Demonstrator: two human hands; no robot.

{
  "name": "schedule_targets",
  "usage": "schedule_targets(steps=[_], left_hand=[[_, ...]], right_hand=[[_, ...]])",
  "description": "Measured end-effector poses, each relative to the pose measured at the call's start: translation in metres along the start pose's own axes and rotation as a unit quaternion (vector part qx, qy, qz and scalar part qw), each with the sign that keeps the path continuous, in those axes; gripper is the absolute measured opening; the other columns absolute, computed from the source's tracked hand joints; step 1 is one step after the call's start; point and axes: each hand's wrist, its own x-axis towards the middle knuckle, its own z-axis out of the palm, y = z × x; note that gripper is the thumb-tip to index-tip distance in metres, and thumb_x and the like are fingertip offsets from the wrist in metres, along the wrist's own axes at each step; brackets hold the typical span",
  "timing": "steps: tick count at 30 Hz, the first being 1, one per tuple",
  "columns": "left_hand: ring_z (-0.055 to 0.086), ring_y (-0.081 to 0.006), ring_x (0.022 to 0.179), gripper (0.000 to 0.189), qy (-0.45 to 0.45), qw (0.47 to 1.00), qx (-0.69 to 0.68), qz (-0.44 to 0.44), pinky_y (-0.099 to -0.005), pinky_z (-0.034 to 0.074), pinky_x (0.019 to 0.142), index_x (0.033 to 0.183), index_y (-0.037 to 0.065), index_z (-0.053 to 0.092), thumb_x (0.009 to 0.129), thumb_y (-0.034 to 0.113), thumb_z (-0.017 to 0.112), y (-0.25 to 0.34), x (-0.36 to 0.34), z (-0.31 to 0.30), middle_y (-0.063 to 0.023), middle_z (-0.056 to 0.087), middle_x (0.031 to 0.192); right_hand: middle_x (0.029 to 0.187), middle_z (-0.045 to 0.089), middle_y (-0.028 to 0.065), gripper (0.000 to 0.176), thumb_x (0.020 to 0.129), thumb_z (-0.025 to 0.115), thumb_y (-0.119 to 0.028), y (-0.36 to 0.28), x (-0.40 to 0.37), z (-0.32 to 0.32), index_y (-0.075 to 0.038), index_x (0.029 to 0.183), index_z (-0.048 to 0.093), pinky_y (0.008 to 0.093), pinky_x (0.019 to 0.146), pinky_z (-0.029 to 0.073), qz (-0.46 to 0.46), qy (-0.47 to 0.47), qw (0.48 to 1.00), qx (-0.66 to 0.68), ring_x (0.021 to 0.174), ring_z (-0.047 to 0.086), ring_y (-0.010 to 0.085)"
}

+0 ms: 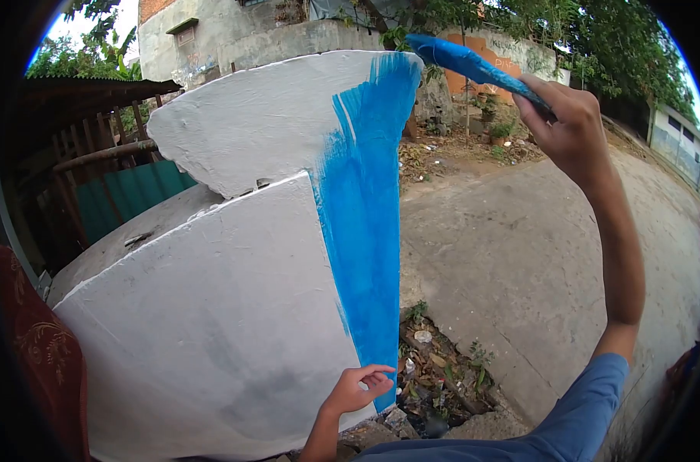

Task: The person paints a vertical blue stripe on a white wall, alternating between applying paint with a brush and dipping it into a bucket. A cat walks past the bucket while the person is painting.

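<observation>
Raised at the upper right, my right hand [564,127] grips the handle of a paintbrush [473,63] coated in blue paint. The bristle end points left, by the top right corner of a white wall [219,300]. A band of blue paint [363,223] runs down the wall's right edge from top to bottom. Low in the view, my left hand [363,385] is in front of the lower part of the blue band, with its fingers curled loosely and nothing visible in them. Whether it touches the wall cannot be told.
Leaves and litter [442,369] lie at the wall's foot, beside a concrete path [519,262] on the right. A dark red patterned cloth [38,354] hangs at the left edge. Behind are a wooden shed with a green panel [134,196], potted plants and trees.
</observation>
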Motion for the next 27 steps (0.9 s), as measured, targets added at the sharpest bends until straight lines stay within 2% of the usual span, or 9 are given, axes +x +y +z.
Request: schedule_targets(steps=[4,6,7,12,13,14,17,24,27], left_hand=[[0.065,-0.0095,0.077,0.029,-0.009,1.0,-0.006,-0.002,-0.0249,0.05,0.073,0.115,0.005,0.067,0.088,0.016,0.069,0.0,0.002,0.001,-0.0036,0.071,0.085],[0.064,-0.0093,0.077,0.029,-0.014,1.0,-0.003,-0.002,-0.0247,0.05,0.073,0.115,0.005,0.067,0.088,0.016,0.069,0.0,0.003,0.002,-0.0035,0.071,0.085],[0.064,-0.0091,0.077,0.029,-0.015,1.0,-0.001,0.0,-0.0246,0.05,0.073,0.114,0.004,0.067,0.088,0.016,0.069,0.001,0.004,0.002,-0.0034,0.071,0.085],[0.064,-0.0089,0.077,0.029,-0.022,1.0,-0.002,0.0,-0.0245,0.05,0.073,0.114,0.004,0.067,0.088,0.016,0.07,0.0,0.005,0.003,-0.0032,0.071,0.085],[0.064,-0.0088,0.077,0.029,-0.021,1.0,-0.001,0.002,-0.0244,0.05,0.072,0.115,0.004,0.067,0.088,0.016,0.07,-0.001,0.005,0.003,-0.0031,0.071,0.085],[0.064,-0.0088,0.077,0.029,-0.021,1.0,-0.003,0.0,-0.0244,0.05,0.072,0.115,0.004,0.067,0.088,0.016,0.07,-0.002,0.006,0.004,-0.0031,0.071,0.085],[0.064,-0.0088,0.077,0.029,-0.026,1.0,-0.006,0.004,-0.0243,0.05,0.072,0.115,0.004,0.067,0.088,0.017,0.07,0.0,0.007,0.005,-0.0031,0.07,0.085],[0.064,-0.0091,0.076,0.029,-0.029,1.0,0.002,0.013,-0.0249,0.05,0.072,0.114,0.005,0.067,0.088,0.016,0.07,0.002,0.006,0.006,-0.0033,0.071,0.084],[0.064,-0.0092,0.076,0.028,-0.026,1.0,0.004,0.007,-0.0249,0.05,0.072,0.114,0.005,0.067,0.088,0.016,0.07,0.001,0.005,0.005,-0.0036,0.071,0.084]], right_hand=[[0.069,0.065,0.0097,0.022,0.084,0.068,-0.008,-0.01,-0.01,0.013,-0.002,0.105,0.068,0.029,0.048,0.043,0.023,-0.017,0.999,-0.029,0.051,0.055,0.0139],[0.055,0.05,0.0021,0.01,0.087,0.062,-0.007,-0.023,-0.018,0.03,-0.002,0.095,0.064,0.0288,0.039,0.036,-0.016,-0.017,0.999,0.029,0.042,0.04,0.0118],[0.055,0.05,0.0021,0.01,0.087,0.062,-0.007,-0.031,-0.02,0.032,-0.002,0.095,0.064,0.0288,0.039,0.036,-0.016,-0.017,0.999,0.027,0.042,0.04,0.0118],[0.06,0.049,0.0047,0.015,0.084,0.063,-0.007,-0.065,-0.039,0.026,-0.001,0.097,0.059,0.0329,0.039,0.039,-0.079,-0.049,0.996,-0.013,0.045,0.048,0.0167],[0.063,0.049,0.0067,0.023,0.082,0.061,-0.008,-0.07,-0.045,0.024,0.002,0.103,0.058,0.0337,0.041,0.041,-0.081,-0.094,0.992,-0.013,0.05,0.052,0.0192],[0.063,0.049,0.0067,0.023,0.082,0.061,-0.008,-0.077,-0.052,0.021,0.002,0.103,0.058,0.0337,0.041,0.041,-0.082,-0.095,0.992,-0.012,0.05,0.052,0.0192],[0.067,0.051,0.0082,0.033,0.079,0.056,-0.008,-0.097,-0.07,0.011,0.009,0.108,0.055,0.033,0.041,0.044,-0.136,-0.195,0.971,-0.033,0.056,0.057,0.0209],[0.067,0.051,0.0073,0.034,0.077,0.06,-0.01,-0.103,-0.06,-0.024,0.007,0.106,0.056,0.0342,0.039,0.043,-0.173,-0.271,0.946,0.036,0.057,0.058,0.0204],[0.066,0.053,0.007,0.025,0.078,0.06,-0.01,-0.103,-0.036,-0.018,0.005,0.097,0.058,0.0338,0.039,0.043,-0.218,-0.285,0.932,0.042,0.054,0.058,0.0193]])
